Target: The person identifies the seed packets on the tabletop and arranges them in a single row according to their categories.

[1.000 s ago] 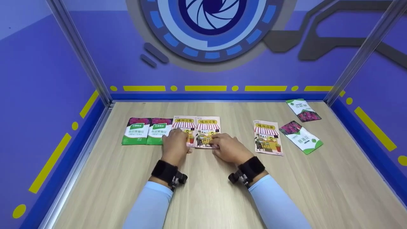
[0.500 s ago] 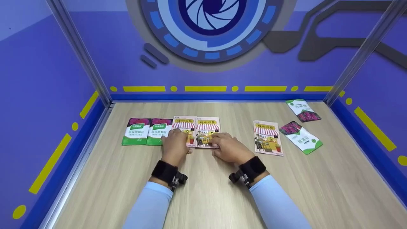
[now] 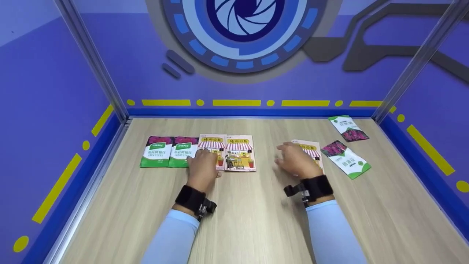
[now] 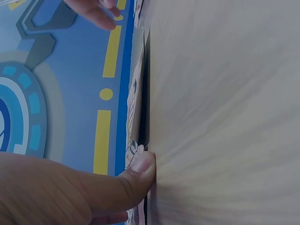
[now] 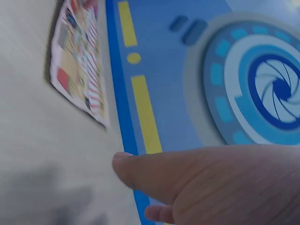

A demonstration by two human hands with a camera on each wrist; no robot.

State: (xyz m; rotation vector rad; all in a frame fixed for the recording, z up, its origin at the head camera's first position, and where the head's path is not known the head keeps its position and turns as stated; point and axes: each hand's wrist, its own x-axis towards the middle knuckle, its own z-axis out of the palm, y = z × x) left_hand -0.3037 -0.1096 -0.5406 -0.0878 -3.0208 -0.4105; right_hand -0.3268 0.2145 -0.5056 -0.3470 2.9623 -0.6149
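A pale wood-grain table [image 3: 238, 223] fills the space under both hands, boxed in by purple-blue walls [image 3: 234, 86] with yellow dashes and metal corner posts [image 3: 96, 62]. Straight ahead of the fingers, the back wall bears a large round emblem [image 3: 245, 55].

Under the left hand [image 3: 202, 165] lies the left pink packet [image 3: 212, 142]; its fingers rest over the front and the thumb is at the near edge. Whether they pinch it, I cannot tell. Just right of those fingers is the middle pink packet [image 3: 240, 154], showing a striped awning, a yellow sign and a shop scene; the left wrist view shows a dark gap beneath its near edge.

The right hand [image 3: 298, 161] is raised off the table, fingers loosely apart and holding nothing, partly hiding the right pink packet [image 3: 312, 151].

Left of the left fingers, two green packets [image 3: 157, 152] lie side by side with magenta flowers on top. Beyond the right fingers, two white packets [image 3: 346, 159] lie askew. The packets' contents are hidden.
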